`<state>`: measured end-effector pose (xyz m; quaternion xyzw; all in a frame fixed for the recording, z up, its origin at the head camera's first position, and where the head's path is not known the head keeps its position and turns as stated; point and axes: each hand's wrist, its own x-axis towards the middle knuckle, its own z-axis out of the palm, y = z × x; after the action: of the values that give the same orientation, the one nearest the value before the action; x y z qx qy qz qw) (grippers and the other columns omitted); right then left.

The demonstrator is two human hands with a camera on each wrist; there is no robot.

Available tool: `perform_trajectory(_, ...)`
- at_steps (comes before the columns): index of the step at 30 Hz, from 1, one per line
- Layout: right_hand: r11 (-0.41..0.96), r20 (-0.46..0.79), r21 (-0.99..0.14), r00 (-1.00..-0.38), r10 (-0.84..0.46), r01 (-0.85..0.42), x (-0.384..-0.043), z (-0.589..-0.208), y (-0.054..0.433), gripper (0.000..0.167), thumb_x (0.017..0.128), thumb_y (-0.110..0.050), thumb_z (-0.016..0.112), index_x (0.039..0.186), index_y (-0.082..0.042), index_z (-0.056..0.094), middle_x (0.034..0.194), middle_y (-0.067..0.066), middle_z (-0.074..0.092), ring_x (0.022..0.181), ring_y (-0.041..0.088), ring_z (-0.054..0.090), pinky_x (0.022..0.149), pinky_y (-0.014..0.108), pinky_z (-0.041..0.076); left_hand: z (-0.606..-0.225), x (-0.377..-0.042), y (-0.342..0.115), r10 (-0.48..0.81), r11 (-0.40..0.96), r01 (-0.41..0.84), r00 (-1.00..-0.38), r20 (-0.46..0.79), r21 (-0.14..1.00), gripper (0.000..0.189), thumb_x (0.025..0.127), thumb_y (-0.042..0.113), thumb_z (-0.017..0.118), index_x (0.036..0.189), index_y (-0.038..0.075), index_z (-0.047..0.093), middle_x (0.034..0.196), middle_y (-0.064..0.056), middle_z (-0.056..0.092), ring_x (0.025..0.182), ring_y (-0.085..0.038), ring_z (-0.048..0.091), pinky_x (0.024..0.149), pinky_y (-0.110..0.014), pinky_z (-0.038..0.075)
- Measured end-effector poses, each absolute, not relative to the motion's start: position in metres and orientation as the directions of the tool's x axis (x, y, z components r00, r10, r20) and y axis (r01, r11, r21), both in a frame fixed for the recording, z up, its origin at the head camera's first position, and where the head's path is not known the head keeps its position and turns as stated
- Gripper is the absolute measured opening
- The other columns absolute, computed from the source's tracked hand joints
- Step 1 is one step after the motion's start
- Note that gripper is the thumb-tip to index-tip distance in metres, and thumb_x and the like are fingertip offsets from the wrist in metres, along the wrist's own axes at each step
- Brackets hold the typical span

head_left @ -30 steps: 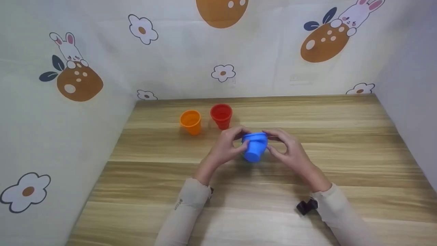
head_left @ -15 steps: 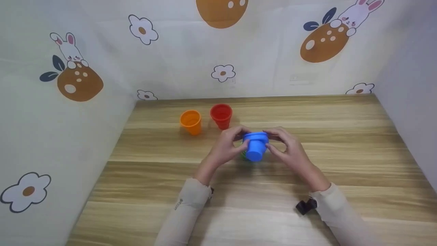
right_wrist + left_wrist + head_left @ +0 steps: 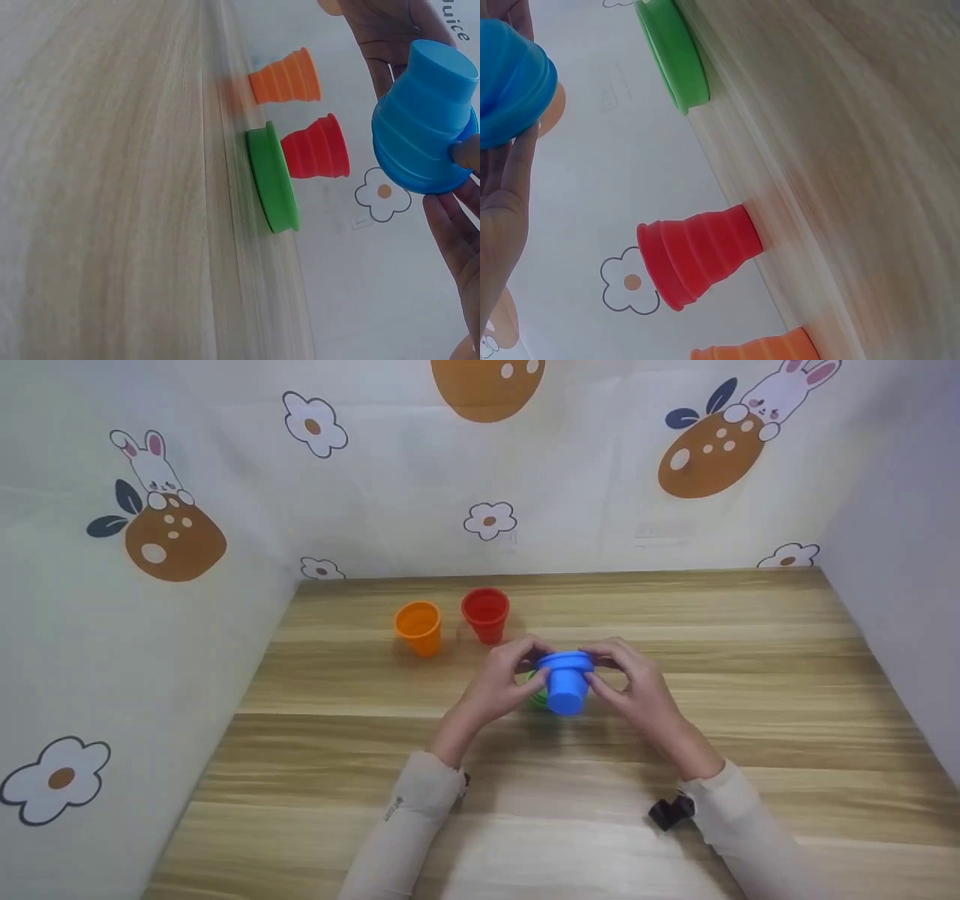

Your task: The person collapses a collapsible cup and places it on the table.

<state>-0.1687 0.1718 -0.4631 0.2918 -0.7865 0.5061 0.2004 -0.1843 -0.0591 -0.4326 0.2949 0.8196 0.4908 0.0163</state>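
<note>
A blue collapsible cup (image 3: 567, 690) is held up above the table by both hands, its base tilted toward the head camera. My left hand (image 3: 495, 679) grips it from the left, thumb on the side and fingers at the wide rim. From the right, my right hand (image 3: 636, 686) pinches it the same way, its thumb pressing the wall below the rim. In the right wrist view the ribbed blue cup (image 3: 427, 116) shows a stepped, partly extended wall. Behind and below it sits a green collapsible cup (image 3: 673, 56), squashed flat on the table and mostly hidden in the head view.
An orange cup (image 3: 420, 630) and a red cup (image 3: 486, 615) stand extended and upright at the back of the wooden table (image 3: 337, 780). A patterned wall (image 3: 390, 495) rises behind them. A black device (image 3: 671, 812) sits at the right sleeve cuff.
The blue cup has shifted slightly right, and its lopsided wall now looks even. More of the green cup shows behind it. Both hands keep their hold.
</note>
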Motion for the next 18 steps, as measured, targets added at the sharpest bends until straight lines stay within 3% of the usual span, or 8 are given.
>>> perform_trajectory(3, 0.335, 0.625, -0.656, -0.735, -0.262, -0.677, -0.1694, -0.4635, 0.1720, 0.032, 0.086, 0.003, 0.072, 0.117, -0.004, 0.067, 0.112, 0.006, 0.071, 0.105, 0.012, 0.067, 0.090, 0.038, 0.060, -0.4315, -0.1835, -0.0586, 0.501, 0.354, 0.451, -0.831, 0.241, 0.819, 0.025, 0.097, 0.017, 0.064, 0.121, 0.009, 0.061, 0.121, -0.007, 0.067, 0.113, -0.019, 0.065, 0.098, -0.035, 0.057)
perform_trajectory(10, 0.411, 0.645, -0.581, -0.706, -0.294, -0.702, -0.1688, -0.4629, 0.1707, 0.029, 0.086, 0.001, 0.073, 0.114, -0.004, 0.069, 0.108, 0.006, 0.072, 0.099, 0.016, 0.069, 0.089, 0.028, 0.059, -0.4305, -0.1836, -0.0563, 0.528, 0.376, 0.452, -0.822, 0.214, 0.809, 0.029, 0.097, 0.021, 0.065, 0.124, 0.012, 0.060, 0.124, -0.004, 0.067, 0.113, -0.017, 0.064, 0.099, -0.033, 0.056)
perform_trajectory(18, 0.433, 0.677, -0.530, -0.671, -0.302, -0.730, -0.1698, -0.4663, 0.1696, 0.029, 0.084, 0.002, 0.075, 0.112, -0.003, 0.069, 0.106, 0.008, 0.072, 0.096, 0.019, 0.070, 0.087, 0.031, 0.060, -0.4335, -0.1845, -0.0537, 0.549, 0.382, 0.471, -0.808, 0.215, 0.795, 0.032, 0.097, 0.022, 0.064, 0.127, 0.012, 0.059, 0.126, -0.004, 0.066, 0.113, -0.017, 0.063, 0.099, -0.030, 0.056)
